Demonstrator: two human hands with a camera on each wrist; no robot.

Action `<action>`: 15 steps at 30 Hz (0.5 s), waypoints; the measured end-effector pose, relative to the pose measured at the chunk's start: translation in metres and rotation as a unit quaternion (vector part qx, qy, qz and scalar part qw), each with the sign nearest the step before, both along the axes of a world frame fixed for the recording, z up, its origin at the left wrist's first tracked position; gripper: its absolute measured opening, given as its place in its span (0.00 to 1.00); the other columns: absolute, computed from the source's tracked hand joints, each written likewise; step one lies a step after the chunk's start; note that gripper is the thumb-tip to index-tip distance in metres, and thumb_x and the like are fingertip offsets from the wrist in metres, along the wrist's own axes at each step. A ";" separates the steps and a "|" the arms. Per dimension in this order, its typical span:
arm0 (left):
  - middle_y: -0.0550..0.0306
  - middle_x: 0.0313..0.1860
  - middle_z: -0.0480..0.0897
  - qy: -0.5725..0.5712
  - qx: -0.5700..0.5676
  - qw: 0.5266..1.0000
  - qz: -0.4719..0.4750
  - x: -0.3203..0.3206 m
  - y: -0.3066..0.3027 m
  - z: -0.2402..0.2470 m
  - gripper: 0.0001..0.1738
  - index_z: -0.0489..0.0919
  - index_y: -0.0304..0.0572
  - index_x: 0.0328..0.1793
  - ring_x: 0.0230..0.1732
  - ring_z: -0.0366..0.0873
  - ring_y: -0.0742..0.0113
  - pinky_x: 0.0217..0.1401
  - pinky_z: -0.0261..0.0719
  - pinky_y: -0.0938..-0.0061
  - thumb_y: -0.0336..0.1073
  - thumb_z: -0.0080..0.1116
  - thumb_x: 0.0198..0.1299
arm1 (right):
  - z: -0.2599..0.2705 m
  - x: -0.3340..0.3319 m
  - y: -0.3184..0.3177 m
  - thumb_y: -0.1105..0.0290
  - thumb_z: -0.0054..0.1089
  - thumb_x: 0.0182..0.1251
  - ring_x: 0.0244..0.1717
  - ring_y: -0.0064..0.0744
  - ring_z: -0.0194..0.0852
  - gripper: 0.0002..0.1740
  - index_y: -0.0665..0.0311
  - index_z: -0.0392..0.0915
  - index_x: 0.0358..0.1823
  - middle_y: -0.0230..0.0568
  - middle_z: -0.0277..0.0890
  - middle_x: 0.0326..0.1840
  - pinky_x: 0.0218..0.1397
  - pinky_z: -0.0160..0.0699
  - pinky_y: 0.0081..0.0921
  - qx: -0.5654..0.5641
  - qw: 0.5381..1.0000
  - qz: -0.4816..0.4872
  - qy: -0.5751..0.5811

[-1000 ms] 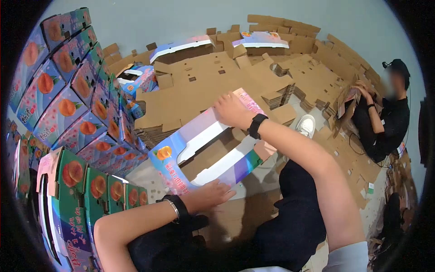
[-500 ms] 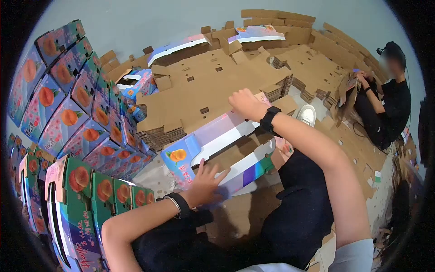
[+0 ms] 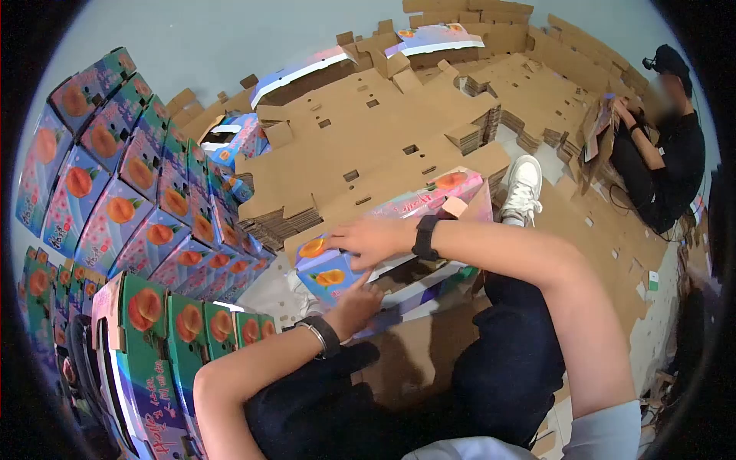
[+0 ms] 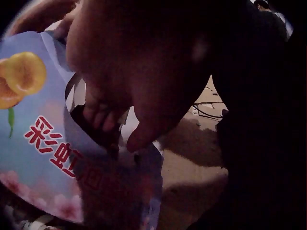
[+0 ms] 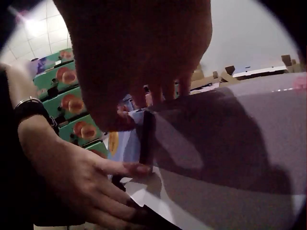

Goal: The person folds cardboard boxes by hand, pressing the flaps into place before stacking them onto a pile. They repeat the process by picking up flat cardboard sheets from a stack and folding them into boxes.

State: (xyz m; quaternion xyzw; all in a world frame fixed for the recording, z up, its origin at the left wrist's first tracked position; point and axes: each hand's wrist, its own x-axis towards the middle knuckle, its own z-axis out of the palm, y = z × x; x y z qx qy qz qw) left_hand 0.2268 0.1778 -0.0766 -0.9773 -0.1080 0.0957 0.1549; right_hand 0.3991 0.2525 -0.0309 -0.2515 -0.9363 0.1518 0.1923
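Observation:
A fruit-printed cardboard box (image 3: 326,287), with a long cutout in its upper side, rests in front of the person's lap. The right hand (image 3: 376,241) reaches over its left end; in the right wrist view its fingers bend over the panel edge, with the thumb on the near side. Close below it, the left hand (image 3: 356,308) grips the cutout's rim. Its fingers (image 4: 100,117) curl into the opening in the left wrist view, beside red lettering. Inside the box, the fingertips are partly hidden.
Stacked printed boxes (image 3: 123,211) rise at the left, with green ones (image 3: 146,314) nearer. Flat brown cardboard sheets (image 3: 337,146) lie in piles ahead. Another person (image 3: 667,153) sits at the right, handling cardboard (image 3: 598,142). A white shoe (image 3: 524,186) is beside the box.
The right hand has moved from the box's far side to its left end. The left hand has lifted off the near side, spread its fingers, then moved onto the cutout's rim.

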 end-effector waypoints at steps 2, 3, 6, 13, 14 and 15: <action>0.58 0.36 0.78 0.032 0.015 0.999 -0.005 0.000 0.000 -0.001 0.28 0.77 0.41 0.47 0.45 0.80 0.64 0.79 0.51 0.59 0.55 0.63 0.49 | 0.001 0.009 0.002 0.64 0.59 0.49 0.56 0.51 0.71 0.33 0.63 0.68 0.61 0.50 0.71 0.56 0.58 0.72 0.43 0.013 0.999 0.028 0.008; 0.58 0.38 0.78 0.062 0.030 0.998 -0.011 -0.001 0.000 -0.001 0.31 0.77 0.40 0.50 0.47 0.80 0.63 0.79 0.50 0.57 0.61 0.58 0.53 | 0.001 0.012 0.001 0.64 0.60 0.48 0.58 0.52 0.70 0.37 0.62 0.66 0.64 0.51 0.69 0.60 0.59 0.72 0.43 0.026 0.998 0.055 0.015; 0.58 0.38 0.79 0.094 0.019 0.995 -0.008 0.003 -0.001 0.003 0.28 0.81 0.42 0.44 0.50 0.78 0.65 0.80 0.48 0.59 0.61 0.56 0.55 | -0.002 0.018 -0.004 0.66 0.60 0.47 0.59 0.52 0.69 0.39 0.62 0.64 0.66 0.50 0.66 0.62 0.59 0.72 0.42 0.020 0.999 0.042 -0.002; 0.56 0.39 0.81 0.093 0.032 0.994 -0.047 0.000 0.000 -0.004 0.23 0.85 0.46 0.38 0.50 0.79 0.63 0.80 0.46 0.57 0.57 0.52 0.59 | 0.002 0.039 -0.009 0.67 0.58 0.57 0.58 0.49 0.70 0.30 0.61 0.65 0.64 0.47 0.68 0.60 0.57 0.73 0.42 0.068 0.996 0.056 0.018; 0.56 0.39 0.82 0.096 0.032 0.994 -0.050 -0.001 -0.003 -0.001 0.22 0.85 0.47 0.40 0.50 0.79 0.63 0.79 0.45 0.56 0.55 0.51 0.60 | 0.001 0.041 -0.010 0.65 0.57 0.60 0.57 0.48 0.71 0.28 0.61 0.66 0.63 0.46 0.68 0.58 0.55 0.75 0.42 0.063 0.997 0.039 0.016; 0.57 0.40 0.83 0.100 0.032 0.993 -0.052 -0.003 -0.004 0.002 0.21 0.85 0.48 0.42 0.51 0.79 0.63 0.79 0.44 0.56 0.54 0.50 0.61 | 0.000 0.042 -0.010 0.64 0.57 0.63 0.55 0.48 0.73 0.26 0.61 0.67 0.61 0.46 0.69 0.57 0.52 0.76 0.43 0.058 0.998 0.023 0.015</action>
